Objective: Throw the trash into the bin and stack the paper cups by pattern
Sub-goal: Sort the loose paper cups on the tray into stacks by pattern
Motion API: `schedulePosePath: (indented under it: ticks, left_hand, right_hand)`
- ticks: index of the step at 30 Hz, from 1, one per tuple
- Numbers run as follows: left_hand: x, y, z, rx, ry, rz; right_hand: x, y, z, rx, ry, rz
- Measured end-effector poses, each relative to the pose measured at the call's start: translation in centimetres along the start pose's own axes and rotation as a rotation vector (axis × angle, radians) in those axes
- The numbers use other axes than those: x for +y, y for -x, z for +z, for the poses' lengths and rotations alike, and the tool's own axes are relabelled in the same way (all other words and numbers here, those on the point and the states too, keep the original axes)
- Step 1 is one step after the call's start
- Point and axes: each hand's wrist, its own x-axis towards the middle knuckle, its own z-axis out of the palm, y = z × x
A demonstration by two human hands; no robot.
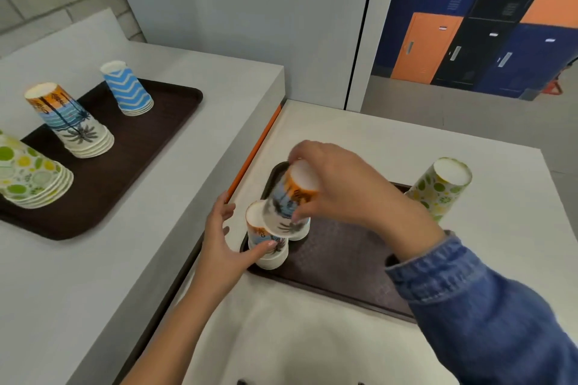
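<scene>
Right hand pinching a palm-tree cup upside down, fingertips round the closed base end, tilted and hanging over the near tray. Left hand wrapped loosely on a second palm cup standing mouth-down on that tray, thumb pressed on the side wall, other fingers spread behind. Looks like lining up one over the other to nest, not seated yet imo. A third cup just behind, mostly hidden, can't tell the pattern

Lime-print cup sitting upside down at the tray's far right edge, prob next in line. Over on the left counter, another tray w/ three sorted stacks: palm stack, blue zigzag stack, lime stack. No bin or trash visible atm

Handling-wise: thin paper, basically weightless, walls squish easy if squeezed mid-body. Better grabbed near the base disc or the rolled rim since those bits stay stiff. Smooth printed outside, so kinda slippy, light pinch still enough. Prob tends to tip when bumped, hence steadying the bottom one while dropping the top one straight down. Forced in crooked = jammed or creased rim, so keep it square
</scene>
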Motion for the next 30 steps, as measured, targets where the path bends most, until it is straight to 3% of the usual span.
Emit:
schedulePosePath:
  ticks: [8, 12, 21, 25, 30]
  left_hand:
    - [-0.1, 1.1, -2.1, 0.009, 0.013, 0.031]
    - [-0.9, 1.5, -2.4, 0.011, -0.021, -0.015]
    - [-2.5, 1.3, -1.6, -0.047, -0.027, -0.083]
    - [-2.8, 0.5, -0.2, -0.074, 0.003, -0.118]
    - [-3.8, -0.8, 1.4, -0.135, 0.053, -0.183]
  right_hand:
    - [-3.0, -4.4, 6.2, -0.169, 0.332, -0.274]
    - [-1.7, -4.0, 8.9, -0.255, 0.231, -0.204]
    - [0.2, -3.5, 10.9, -0.195, 0.078, -0.18]
    - [1.4, -2.4, 9.6, -0.224, -0.143, -0.079]
    - [6.5, -0.7, 8.2, 0.116, -0.683, 0.15]
